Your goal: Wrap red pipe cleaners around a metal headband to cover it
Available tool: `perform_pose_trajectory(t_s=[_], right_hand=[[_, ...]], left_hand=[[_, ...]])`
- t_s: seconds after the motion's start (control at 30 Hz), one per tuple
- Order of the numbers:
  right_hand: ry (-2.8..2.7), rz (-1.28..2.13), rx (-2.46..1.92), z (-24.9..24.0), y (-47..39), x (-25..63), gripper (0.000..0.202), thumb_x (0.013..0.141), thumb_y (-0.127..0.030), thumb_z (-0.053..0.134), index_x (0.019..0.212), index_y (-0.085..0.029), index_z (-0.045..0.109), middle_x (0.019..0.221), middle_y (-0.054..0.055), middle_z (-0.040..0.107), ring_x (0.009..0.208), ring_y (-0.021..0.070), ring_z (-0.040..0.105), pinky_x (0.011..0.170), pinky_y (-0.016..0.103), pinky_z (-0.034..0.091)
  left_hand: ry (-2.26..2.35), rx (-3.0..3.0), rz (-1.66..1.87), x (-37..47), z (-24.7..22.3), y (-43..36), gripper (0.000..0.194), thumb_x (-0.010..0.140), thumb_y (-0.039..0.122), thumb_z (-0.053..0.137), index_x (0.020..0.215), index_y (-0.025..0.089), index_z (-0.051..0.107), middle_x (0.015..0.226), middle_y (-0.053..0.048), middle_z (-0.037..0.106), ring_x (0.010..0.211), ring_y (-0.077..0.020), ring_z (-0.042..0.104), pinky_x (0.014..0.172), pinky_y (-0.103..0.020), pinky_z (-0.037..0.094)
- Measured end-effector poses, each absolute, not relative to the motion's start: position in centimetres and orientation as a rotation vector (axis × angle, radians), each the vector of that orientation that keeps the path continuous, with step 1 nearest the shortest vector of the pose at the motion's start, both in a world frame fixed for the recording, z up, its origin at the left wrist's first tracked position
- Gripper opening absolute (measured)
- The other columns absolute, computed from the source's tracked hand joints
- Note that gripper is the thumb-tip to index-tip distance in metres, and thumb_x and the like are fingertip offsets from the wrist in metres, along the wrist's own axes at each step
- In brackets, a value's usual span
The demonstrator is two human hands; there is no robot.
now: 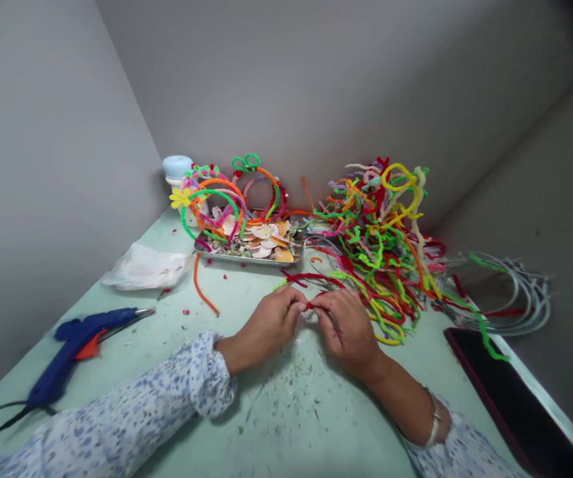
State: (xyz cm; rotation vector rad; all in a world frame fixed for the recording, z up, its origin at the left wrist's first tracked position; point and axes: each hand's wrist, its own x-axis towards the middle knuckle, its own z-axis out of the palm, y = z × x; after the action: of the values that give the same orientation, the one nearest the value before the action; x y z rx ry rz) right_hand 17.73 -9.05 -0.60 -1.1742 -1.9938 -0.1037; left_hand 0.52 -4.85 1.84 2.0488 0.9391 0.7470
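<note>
Near the middle of the table, my left hand point(272, 325) and my right hand point(346, 328) meet with fingertips pinched. Between them shows a short stretch of red pipe cleaner point(309, 306), gripped from both sides. The rest of that piece is hidden by my fingers. Just beyond my hands lies a bent length of red pipe cleaner point(316, 276); whether it joins the held piece I cannot tell. Loops of red and yellow pipe cleaner point(390, 332) rest close to the right hand.
A metal tray point(251, 257) holds shells and pipe-cleaner headbands point(215, 189). Right of it rises a tangled pile of pipe cleaners point(366, 226). A blue glue gun point(62, 358) and a plastic bag point(147, 267) lie left; wire hoops point(515, 292) and a dark phone-like slab point(510, 398) lie right.
</note>
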Motion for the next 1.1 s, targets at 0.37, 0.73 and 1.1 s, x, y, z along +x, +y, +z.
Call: perform_pose_trajectory(t_s=[0.37,0.73,1.1], right_hand=[[-1.958,-0.091,-1.176,-0.9,-8.9,17.9,0.016,0.085,-0.014,0.047,0.098,-0.02,0.056,0.085,0.006,0.062,0.081,0.0222,0.055,0.074,0.038,0.039],[-1.954,-0.073,-1.163,-0.8,-9.1,17.6,0.016,0.085,-0.012,0.047,0.098,-0.019,0.054,0.084,0.006,0.061,0.08,0.0218,0.054,0.074,0.039,0.04],[-1.903,-0.025,-1.179,-0.7,-9.2,17.5,0.015,0.086,-0.013,0.047,0.096,-0.02,0.055,0.084,0.006,0.06,0.079,0.0216,0.053,0.073,0.038,0.04]], left_hand=[[0.815,2.053,0.69,0.2,2.1,-4.3,0.016,0.084,0.013,0.042,0.089,0.017,0.056,0.07,0.001,0.054,0.062,-0.0122,0.05,0.06,-0.024,0.041],[0.884,2.102,0.778,0.3,1.3,-4.5,0.019,0.078,0.006,0.044,0.084,0.018,0.057,0.07,0.001,0.056,0.065,-0.0122,0.051,0.06,-0.022,0.04],[0.812,2.077,0.884,0.2,0.9,-4.2,0.013,0.082,0.012,0.052,0.089,0.017,0.062,0.079,-0.001,0.061,0.062,-0.0088,0.052,0.059,-0.02,0.042]])
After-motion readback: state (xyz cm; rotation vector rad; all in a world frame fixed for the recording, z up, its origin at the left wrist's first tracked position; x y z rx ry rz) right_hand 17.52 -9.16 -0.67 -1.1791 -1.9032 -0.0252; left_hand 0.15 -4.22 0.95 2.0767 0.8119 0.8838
